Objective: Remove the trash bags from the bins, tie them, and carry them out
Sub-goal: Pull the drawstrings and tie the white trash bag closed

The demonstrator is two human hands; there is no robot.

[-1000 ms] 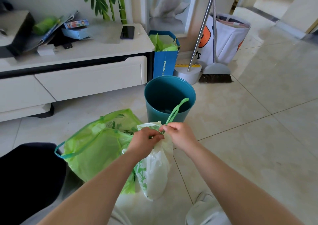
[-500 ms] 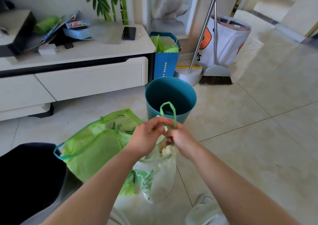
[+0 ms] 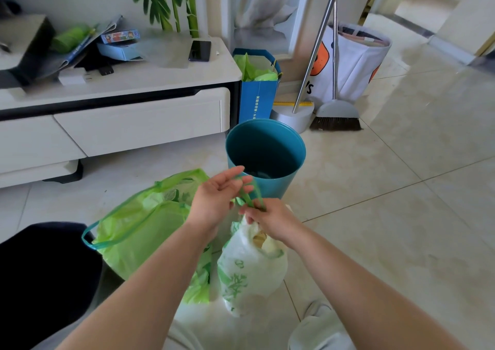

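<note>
A white trash bag with green print (image 3: pixel 249 266) hangs low over the tiled floor, full, its neck gathered. My right hand (image 3: pixel 270 219) pinches the neck and the base of its green drawstring (image 3: pixel 250 193). My left hand (image 3: pixel 217 197) is beside it with fingers spread, and the drawstring loop runs over those fingers. Behind the hands stands a teal bin (image 3: pixel 267 148) with no bag lining it. To the left a larger light-green trash bag (image 3: pixel 144 223) lies on the floor, its teal drawstring loop hanging loose.
A white low cabinet (image 3: pixel 139 119) runs along the left. A blue paper bag (image 3: pixel 258 95), a broom (image 3: pixel 334 114) with dustpan and a white laundry bag (image 3: pixel 353 63) stand behind the bin. A dark object (image 3: pixel 40 274) fills the lower left. Open tiled floor lies to the right.
The drawstring went from a pulled-out strand to a loop, and my left hand has opened with its fingers through that loop. My right hand slid down onto the bag's neck.
</note>
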